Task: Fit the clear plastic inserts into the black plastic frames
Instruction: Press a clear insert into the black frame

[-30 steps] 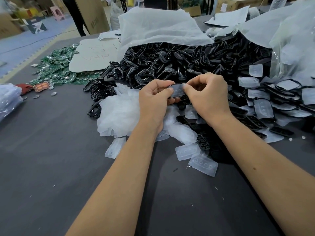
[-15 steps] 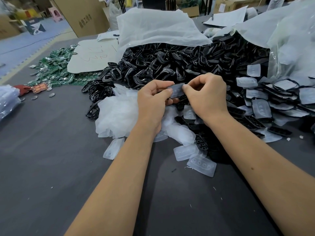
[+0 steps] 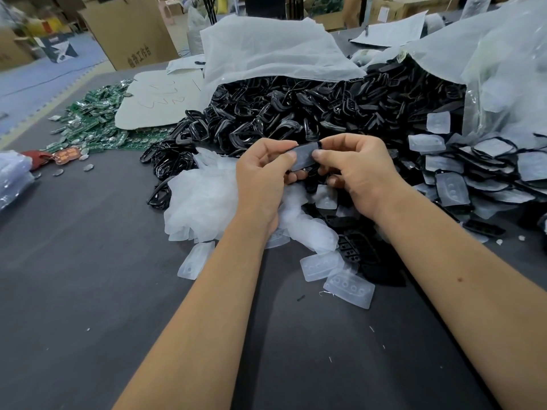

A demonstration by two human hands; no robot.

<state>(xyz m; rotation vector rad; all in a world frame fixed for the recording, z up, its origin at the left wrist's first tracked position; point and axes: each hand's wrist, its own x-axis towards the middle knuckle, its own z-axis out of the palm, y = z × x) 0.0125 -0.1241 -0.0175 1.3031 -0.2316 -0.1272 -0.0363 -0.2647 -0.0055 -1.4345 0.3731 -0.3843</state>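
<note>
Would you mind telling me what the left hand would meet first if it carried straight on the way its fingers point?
Probably the right hand: the left hand points rightward across the clear insert both pinch, though depth is unclear.

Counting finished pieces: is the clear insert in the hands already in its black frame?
In, apparently: the clear insert lies within the black frame's rim; full seating cannot be told.

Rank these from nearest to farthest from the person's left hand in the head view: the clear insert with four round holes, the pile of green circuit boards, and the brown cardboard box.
From the left hand:
1. Clear insert with four round holes, on the table toward the person, between the forearms.
2. Pile of green circuit boards, far out to the left.
3. Brown cardboard box, beyond the table's far left edge.
</note>
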